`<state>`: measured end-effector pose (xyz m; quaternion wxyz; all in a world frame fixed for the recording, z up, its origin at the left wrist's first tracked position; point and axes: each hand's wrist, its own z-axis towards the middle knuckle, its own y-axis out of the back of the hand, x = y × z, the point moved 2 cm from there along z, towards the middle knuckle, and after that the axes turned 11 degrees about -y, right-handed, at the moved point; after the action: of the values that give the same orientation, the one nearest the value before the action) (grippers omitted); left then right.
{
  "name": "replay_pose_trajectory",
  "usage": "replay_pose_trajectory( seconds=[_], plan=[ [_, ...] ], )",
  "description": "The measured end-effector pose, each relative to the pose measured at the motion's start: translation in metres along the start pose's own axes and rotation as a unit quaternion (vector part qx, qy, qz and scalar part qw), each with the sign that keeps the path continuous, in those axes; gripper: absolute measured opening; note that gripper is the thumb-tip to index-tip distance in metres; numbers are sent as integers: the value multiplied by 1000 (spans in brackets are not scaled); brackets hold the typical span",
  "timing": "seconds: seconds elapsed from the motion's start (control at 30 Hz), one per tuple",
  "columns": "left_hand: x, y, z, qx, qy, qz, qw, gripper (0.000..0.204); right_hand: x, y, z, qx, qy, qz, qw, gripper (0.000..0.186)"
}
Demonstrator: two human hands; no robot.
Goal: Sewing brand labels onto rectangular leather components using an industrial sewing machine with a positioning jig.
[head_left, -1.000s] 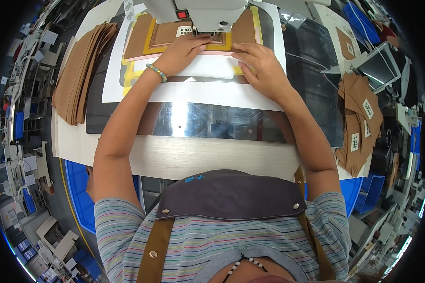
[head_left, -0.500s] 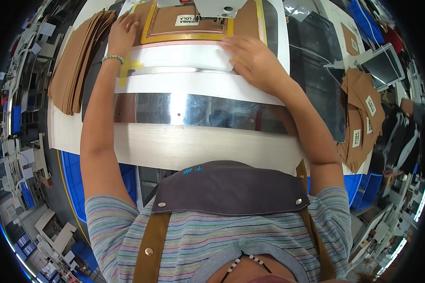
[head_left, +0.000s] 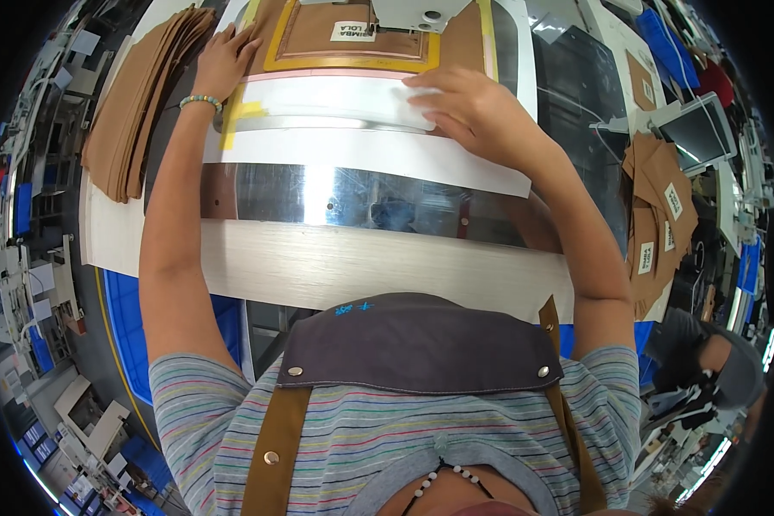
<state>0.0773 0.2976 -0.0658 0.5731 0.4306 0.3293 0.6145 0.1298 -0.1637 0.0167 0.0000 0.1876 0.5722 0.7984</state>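
A sewing machine head (head_left: 408,13) stands over a yellow frame (head_left: 353,64) around a brown panel (head_left: 310,30) with a white label. It lies on white sheets (head_left: 318,103) with yellow tape and a pink strip. My left hand (head_left: 224,64), wearing a bead bracelet, rests at the sheet assembly's left side, fingers bent and apart. My right hand (head_left: 464,112) is at the assembly's lower right, fingertips near the pink strip, fingers loosely spread. Neither hand appears to grip anything.
A polished metal plate (head_left: 275,193) lies before the sheets on a pale table (head_left: 387,267). Brown piece stacks stand left (head_left: 125,129) and right (head_left: 658,224). A screen (head_left: 692,129) and blue tray (head_left: 662,43) are at back right. Another person (head_left: 705,361) is at lower right.
My left hand has moved left from under the needle to the assembly's left side. My right hand shifted slightly. The frame shifted up and right in view. Another person appeared at right.
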Motion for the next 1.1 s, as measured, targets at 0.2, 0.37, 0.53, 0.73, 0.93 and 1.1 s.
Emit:
replay_pose_trajectory(
  seconds=[0.2, 0.37, 0.53, 0.73, 0.93, 1.1],
  plan=[
    [-90, 33, 29, -78, 7, -124, 989, 30, 12, -24, 30, -30, -160, -2, 987, 31],
    [-121, 31, 39, -131, 90, -222, 962, 34, 6, -22, 28, 16, -229, 64, 971, 30],
    [-154, 25, 54, -137, 195, -365, 900, 39, -10, -9, 3, 2, -273, 65, 960, 28],
    [-180, 15, 76, -56, 134, -187, 972, 47, -25, 2, -20, -28, -273, 58, 960, 23],
    [-183, 17, 83, -29, 102, -190, 976, 31, -30, 1, -29, -81, -273, 86, 955, 18],
    [-134, 23, 60, -188, 291, -480, 806, 25, -25, 8, -27, -130, -226, 163, 952, 16]
  ],
)
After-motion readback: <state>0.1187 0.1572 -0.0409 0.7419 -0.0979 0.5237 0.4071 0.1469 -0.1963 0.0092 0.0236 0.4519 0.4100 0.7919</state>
